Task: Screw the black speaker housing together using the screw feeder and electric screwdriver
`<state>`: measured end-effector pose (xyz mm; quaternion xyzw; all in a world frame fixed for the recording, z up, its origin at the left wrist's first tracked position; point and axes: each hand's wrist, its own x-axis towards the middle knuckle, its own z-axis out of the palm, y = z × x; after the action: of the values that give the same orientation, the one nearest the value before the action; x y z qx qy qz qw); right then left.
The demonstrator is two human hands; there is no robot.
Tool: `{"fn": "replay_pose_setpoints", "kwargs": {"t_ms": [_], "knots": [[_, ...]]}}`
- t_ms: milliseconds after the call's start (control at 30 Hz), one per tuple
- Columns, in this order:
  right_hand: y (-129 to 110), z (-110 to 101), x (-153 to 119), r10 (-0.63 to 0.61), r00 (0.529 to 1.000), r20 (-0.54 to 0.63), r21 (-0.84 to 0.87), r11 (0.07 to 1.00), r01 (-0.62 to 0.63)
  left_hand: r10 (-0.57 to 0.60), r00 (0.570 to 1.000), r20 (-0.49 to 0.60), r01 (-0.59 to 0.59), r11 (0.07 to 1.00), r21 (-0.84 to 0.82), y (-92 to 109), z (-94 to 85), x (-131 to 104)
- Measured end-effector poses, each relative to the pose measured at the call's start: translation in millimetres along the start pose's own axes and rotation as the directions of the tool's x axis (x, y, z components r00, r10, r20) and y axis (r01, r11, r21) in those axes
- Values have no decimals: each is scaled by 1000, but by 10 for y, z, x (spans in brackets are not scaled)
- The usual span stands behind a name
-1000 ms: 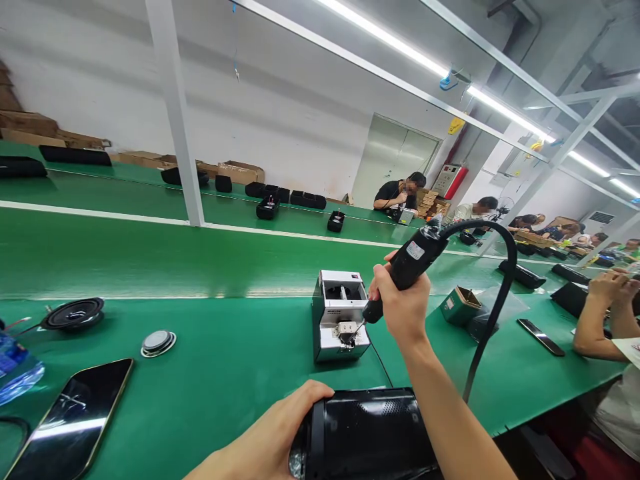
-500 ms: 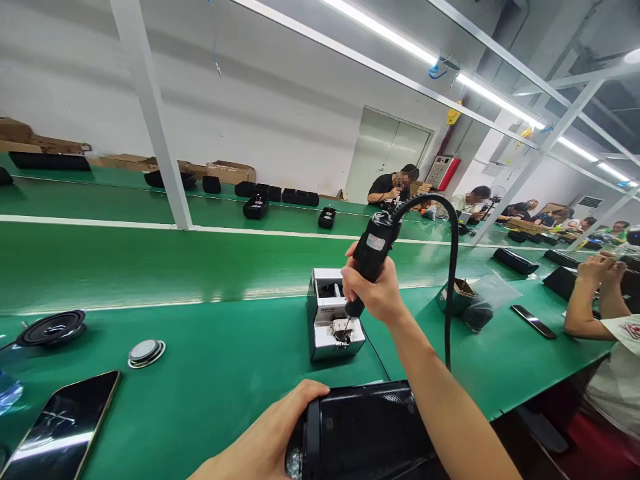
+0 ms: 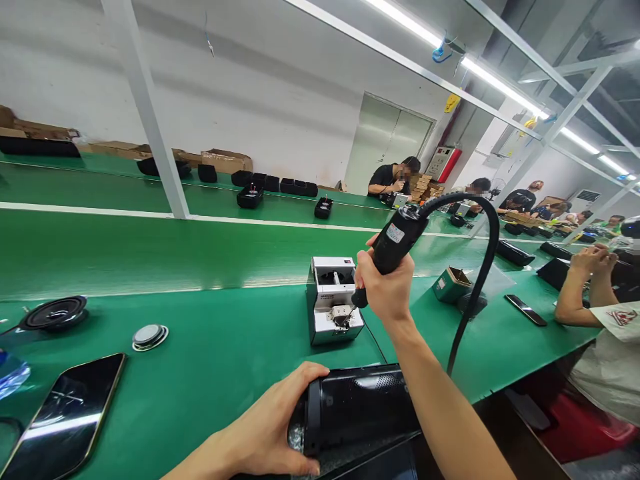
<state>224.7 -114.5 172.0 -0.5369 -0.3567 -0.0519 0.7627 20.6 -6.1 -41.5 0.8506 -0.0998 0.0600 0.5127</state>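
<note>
My right hand (image 3: 387,288) grips a black electric screwdriver (image 3: 393,241) with a thick black cable (image 3: 475,267) arching off its top. The screwdriver's bit touches the front slot of a small silver screw feeder box (image 3: 330,303) on the green table (image 3: 225,353). My left hand (image 3: 273,427) holds the end of a black cylindrical speaker housing (image 3: 360,407) that lies on its side at the table's near edge, below my right forearm.
A phone (image 3: 60,417), a round metal disc (image 3: 149,335) and a loose speaker cone (image 3: 53,312) lie at the left. A small green box (image 3: 450,283) and another phone (image 3: 525,309) sit at the right, near a seated person's arms (image 3: 580,287). Other people work at the far benches.
The screwdriver has stayed at the feeder's slot while its tilt shifted, leaning further right now. My left hand has kept its hold on the speaker housing. The view has shifted slightly.
</note>
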Motion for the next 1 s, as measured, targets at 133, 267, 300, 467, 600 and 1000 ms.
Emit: {"fn": "replay_pose_setpoints", "kwargs": {"t_ms": [133,267,300,467,600,1000], "knots": [[-10,-31,7,22,998,57,17,1000,-23,-33,999,19,33,999,-10,3,-12,-5],[-74,-145,-24,37,995,92,32,999,-40,-60,998,20,61,998,-29,7,-19,-10],[-124,-193,-38,33,996,88,47,998,-37,-59,998,19,60,998,-34,14,-21,-13],[-657,-631,-180,-38,999,38,64,997,35,-67,998,11,67,998,-5,44,-36,-37],[-1187,-1102,-420,-53,997,-51,3,999,54,-104,995,9,103,993,50,-3,-33,-70],[-1368,-1586,-876,-40,995,-89,-118,993,30,-155,987,-50,160,982,104,13,-50,-112]]}}
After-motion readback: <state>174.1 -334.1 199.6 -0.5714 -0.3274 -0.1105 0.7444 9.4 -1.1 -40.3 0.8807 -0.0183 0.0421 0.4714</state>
